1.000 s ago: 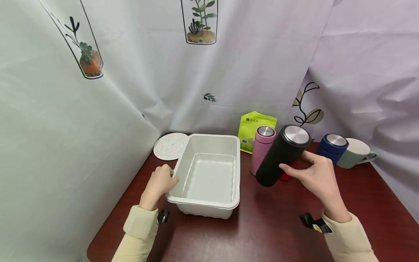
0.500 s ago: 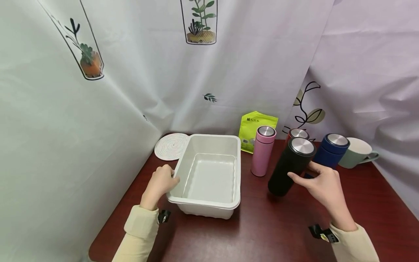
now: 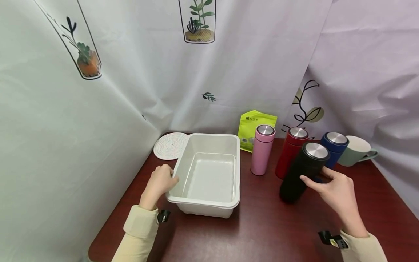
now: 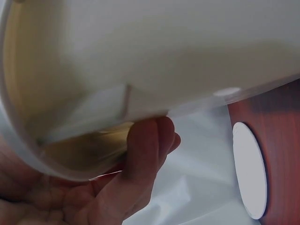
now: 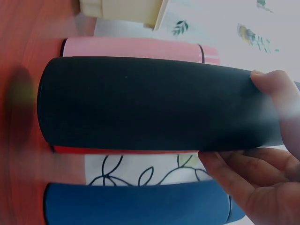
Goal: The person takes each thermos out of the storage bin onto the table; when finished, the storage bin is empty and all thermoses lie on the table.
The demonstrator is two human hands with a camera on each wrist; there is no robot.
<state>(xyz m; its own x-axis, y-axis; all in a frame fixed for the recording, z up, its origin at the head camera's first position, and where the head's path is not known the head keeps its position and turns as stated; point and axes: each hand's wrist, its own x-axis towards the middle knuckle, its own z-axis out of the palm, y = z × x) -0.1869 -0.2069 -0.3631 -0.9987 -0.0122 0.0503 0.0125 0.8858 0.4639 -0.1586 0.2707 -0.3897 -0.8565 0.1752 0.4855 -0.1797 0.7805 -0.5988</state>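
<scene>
My left hand (image 3: pixel 159 183) grips the left rim of a white plastic basin (image 3: pixel 238 167); up close, the left wrist view has the fingers (image 4: pixel 145 145) curled over its edge. On the right, my right hand (image 3: pixel 337 189) holds a black thermos (image 3: pixel 299 178) with a steel lid top, thumb on one side and fingers on the other. It leans to the right, its base close above the table in the right wrist view. Behind it stands a red thermos (image 3: pixel 284 160), partly covered by the black one. A blue thermos (image 3: pixel 334 145) is beyond my right fingers.
A pink thermos (image 3: pixel 260 156) stands between the basin and the red one, before a lime-green pouch (image 3: pixel 248 127). At the far right is a pale green mug (image 3: pixel 351 156). A round woven mat (image 3: pixel 168 147) lies behind the basin's left side. Patterned cloth (image 3: pixel 262 65) surrounds the dark red table.
My right hand has carried the black thermos rightward and lower, away from the pink one, uncovering more of the red thermos. My left hand and the basin have stayed in place.
</scene>
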